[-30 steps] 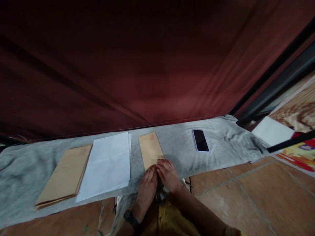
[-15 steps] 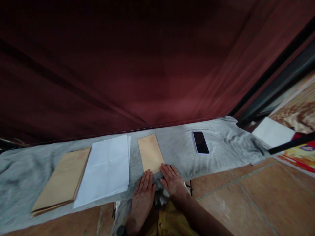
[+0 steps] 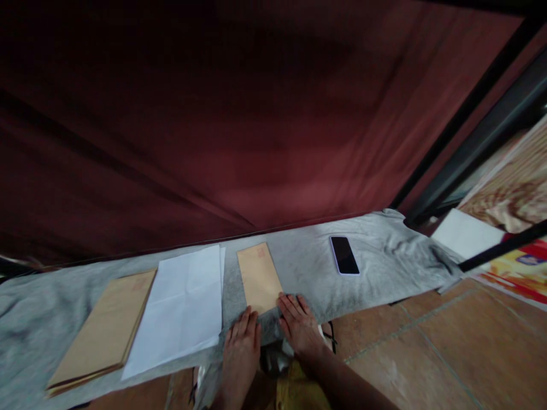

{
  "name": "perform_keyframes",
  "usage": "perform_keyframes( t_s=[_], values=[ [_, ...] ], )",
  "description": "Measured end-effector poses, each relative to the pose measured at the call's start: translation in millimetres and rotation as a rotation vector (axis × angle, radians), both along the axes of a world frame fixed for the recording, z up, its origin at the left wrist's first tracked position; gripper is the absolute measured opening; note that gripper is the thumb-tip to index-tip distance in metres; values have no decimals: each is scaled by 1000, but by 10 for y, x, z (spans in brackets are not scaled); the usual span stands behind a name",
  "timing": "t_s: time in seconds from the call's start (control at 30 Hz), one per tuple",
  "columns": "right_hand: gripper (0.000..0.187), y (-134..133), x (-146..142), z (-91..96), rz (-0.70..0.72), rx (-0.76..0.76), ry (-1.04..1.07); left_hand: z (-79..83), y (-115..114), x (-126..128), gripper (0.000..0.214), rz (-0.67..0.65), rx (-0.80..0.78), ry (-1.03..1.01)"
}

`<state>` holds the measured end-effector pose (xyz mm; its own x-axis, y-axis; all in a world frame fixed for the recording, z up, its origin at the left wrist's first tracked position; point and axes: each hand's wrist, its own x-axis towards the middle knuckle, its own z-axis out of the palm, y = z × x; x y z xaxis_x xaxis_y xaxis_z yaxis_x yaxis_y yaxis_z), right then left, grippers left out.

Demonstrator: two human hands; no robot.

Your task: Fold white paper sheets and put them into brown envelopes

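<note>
A small tan envelope (image 3: 259,276) with a faint reddish mark at its far end lies flat on the grey cloth, in front of my body. My left hand (image 3: 243,343) rests flat at its near left corner, fingers stretched out and fingertips touching or just beside the edge. At the near right corner lies my right hand (image 3: 299,323), also flat, its fingertips on the envelope's edge. Neither hand grips anything. Left of the envelope are white paper sheets (image 3: 182,310) with fold creases, and beyond them a stack of larger brown envelopes (image 3: 102,330).
A phone (image 3: 345,255) in a pale purple case lies to the right on the grey cloth (image 3: 384,273). Behind the narrow covered surface hangs a dark red curtain (image 3: 256,142). Black frame bars (image 3: 465,122) stand at the right, and tiled floor (image 3: 482,341) shows below.
My left hand has shifted slightly left and towards me along the envelope's near edge. My right hand stays at its corner. The whole view has tilted a little, so everything sits lower.
</note>
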<state>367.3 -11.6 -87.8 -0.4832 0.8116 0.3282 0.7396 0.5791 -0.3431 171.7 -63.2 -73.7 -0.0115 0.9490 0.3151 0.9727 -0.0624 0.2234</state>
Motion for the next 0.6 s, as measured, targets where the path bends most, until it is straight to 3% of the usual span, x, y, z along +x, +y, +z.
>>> perform_keyframes(
  t_s=[0.13,0.27,0.43,0.6],
  values=[
    [45,9,-48,-38,-57,0,5,11,232,13,36,126,41,-267],
    [46,12,-88,24,-59,-10,-30,27,444,38,55,286,-9,-561],
    [47,18,-175,129,-134,-53,-11,62,628,75,60,255,-56,-1040],
    [33,118,-248,271,-250,-58,-25,334,648,302,60,239,-100,-1220]
  ],
)
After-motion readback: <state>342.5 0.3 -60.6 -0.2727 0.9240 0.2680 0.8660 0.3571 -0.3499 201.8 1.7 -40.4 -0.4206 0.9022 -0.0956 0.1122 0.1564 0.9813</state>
